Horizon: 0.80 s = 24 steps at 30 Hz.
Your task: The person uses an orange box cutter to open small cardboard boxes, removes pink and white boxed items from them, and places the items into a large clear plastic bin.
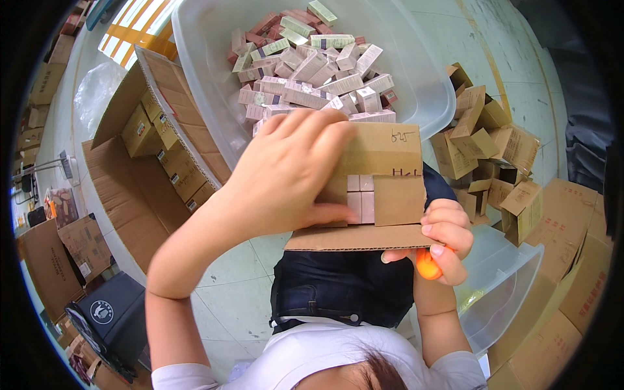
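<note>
A small cardboard carton [399, 199] is held up between my hands, one flap folded out towards me. Through a gap between its other flaps, pale pink product boxes [360, 200] show. My left hand [297, 165] spans the carton's left side, fingers over the far edge and thumb at the gap. With my right hand [447, 241] I grip the near right corner and flap, and also an orange-handled tool [429, 264] whose working end is hidden. Beyond the carton, a translucent plastic bin [414, 92] holds many slim pink, white and pale green boxes [312, 68].
On the left stands a large open carton [131, 180] with small closed cartons [180, 168] inside. Opened small cartons [480, 136] are heaped on the right, near another clear bin [497, 287] and big cartons [560, 229]. A dark blue stool [109, 312] sits lower left.
</note>
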Tool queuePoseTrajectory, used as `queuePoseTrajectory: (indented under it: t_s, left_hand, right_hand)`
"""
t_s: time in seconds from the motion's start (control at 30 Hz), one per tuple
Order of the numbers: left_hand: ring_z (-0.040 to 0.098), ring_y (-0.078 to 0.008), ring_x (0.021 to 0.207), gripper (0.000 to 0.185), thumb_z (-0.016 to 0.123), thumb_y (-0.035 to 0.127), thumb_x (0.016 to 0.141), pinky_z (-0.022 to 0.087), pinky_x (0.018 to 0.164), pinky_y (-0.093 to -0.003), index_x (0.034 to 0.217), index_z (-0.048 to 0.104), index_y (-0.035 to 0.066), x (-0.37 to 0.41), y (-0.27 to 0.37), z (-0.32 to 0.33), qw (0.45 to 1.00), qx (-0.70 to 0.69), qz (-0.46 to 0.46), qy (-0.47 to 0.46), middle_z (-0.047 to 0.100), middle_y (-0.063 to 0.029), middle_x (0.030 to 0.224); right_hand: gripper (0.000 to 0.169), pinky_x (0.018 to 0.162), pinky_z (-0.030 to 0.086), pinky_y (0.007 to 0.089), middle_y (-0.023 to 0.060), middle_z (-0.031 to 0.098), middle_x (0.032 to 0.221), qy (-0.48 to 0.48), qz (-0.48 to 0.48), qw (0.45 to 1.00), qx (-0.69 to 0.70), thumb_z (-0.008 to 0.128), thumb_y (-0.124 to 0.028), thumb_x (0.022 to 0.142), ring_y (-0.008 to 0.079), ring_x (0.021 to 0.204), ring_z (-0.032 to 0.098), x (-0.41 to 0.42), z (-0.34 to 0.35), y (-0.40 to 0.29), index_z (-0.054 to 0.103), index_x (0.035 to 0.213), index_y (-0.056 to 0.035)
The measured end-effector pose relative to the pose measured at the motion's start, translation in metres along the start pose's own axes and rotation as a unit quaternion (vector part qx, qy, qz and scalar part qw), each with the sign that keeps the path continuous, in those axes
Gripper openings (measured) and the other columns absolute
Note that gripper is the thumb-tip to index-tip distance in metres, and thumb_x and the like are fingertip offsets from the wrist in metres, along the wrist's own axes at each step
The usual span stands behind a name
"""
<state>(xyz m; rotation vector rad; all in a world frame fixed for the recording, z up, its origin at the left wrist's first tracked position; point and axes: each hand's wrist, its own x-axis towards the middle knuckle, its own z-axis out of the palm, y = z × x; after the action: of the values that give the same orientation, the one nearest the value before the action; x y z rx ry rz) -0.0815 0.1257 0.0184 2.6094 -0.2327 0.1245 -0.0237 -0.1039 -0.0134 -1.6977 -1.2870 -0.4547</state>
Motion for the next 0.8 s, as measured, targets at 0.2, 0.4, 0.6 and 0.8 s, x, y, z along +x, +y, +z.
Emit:
queuePoseTrajectory:
  t_s: [0.2, 0.4, 0.6, 0.8]
  left_hand:
    - [0.057, -0.0188, 0.076, 0.057, 0.067, 0.029, 0.074, 0.05, 0.064, -0.029, 0.12, 0.049, 0.0, 0.018, 0.004, 0.017, 0.967, 0.234, 0.102, -0.016, 0.057, -0.0091, 0.093]
    - [0.06, -0.0243, 0.072, 0.008, 0.058, 0.01, 0.085, 0.048, 0.058, -0.0324, 0.091, 0.055, 0.007, 0.067, -0.026, -0.025, 0.992, 0.029, -0.025, -0.124, 0.06, -0.0073, 0.08]
    - [0.057, -0.0232, 0.083, 0.008, 0.063, 0.01, 0.073, 0.046, 0.067, -0.0309, 0.078, 0.057, 0.011, 0.059, -0.027, 0.015, 0.922, 0.196, 0.21, 0.258, 0.058, -0.0034, 0.09]
    - [0.047, -0.0304, 0.112, 0.03, 0.072, 0.017, 0.064, 0.04, 0.09, -0.0473, 0.09, 0.057, 0.01, 0.027, -0.043, 0.008, 0.977, -0.022, 0.21, 0.005, 0.049, -0.0084, 0.11]
  right_hand:
    - [0.063, 0.056, 0.048, 0.0343, 0.0052, 0.044, 0.097, -0.055, 0.054, 0.994, 0.083, 0.084, -0.014, 0.063, 0.0245, 0.069, 0.053, -0.008, -0.006, -0.001, 0.035, 0.103, -0.0168]
    - [0.061, 0.054, 0.048, 0.034, 0.0067, 0.046, 0.089, -0.045, 0.077, 0.99, 0.114, 0.084, -0.013, 0.062, 0.0246, 0.067, 0.053, -0.015, -0.008, 0.002, 0.042, 0.106, -0.0176]
    - [0.025, 0.046, 0.045, 0.0275, 0.0059, 0.051, 0.072, -0.088, -0.052, 0.987, 0.125, 0.069, -0.004, 0.065, 0.0201, 0.057, 0.054, 0.014, -0.017, 0.026, 0.055, 0.086, -0.0053]
    - [0.016, 0.051, 0.048, 0.0272, 0.0082, 0.058, 0.081, -0.283, -0.069, 0.943, 0.161, 0.067, -0.005, 0.074, 0.0204, 0.061, 0.057, 0.029, -0.052, 0.032, 0.052, 0.078, -0.0061]
